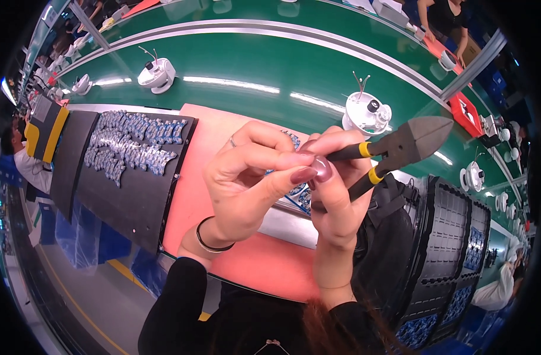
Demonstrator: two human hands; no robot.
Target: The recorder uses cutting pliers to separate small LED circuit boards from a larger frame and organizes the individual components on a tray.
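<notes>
My left hand (241, 192) is closed in a pinch, its thumb and forefinger tips meeting those of my right hand (339, 204). Whatever lies between the fingertips is too small and covered to make out. Black diagonal cutters (409, 145) with yellow-banded handles rest in my right hand, their shut jaws pointing away to the right. Below the hands, several blue circuit boards (303, 200) sit by a silver metal fixture (294, 226), partly hidden by my fingers. Under these lies a pink mat (252, 263).
To the left, a black board (131, 204) carries rows of small blue circuit boards (134, 139). White devices (365, 112) with upright wires stand on the green conveyor (246, 65). Black trays (448, 216) are stacked at right. Other people (448, 23) work across and beside the line.
</notes>
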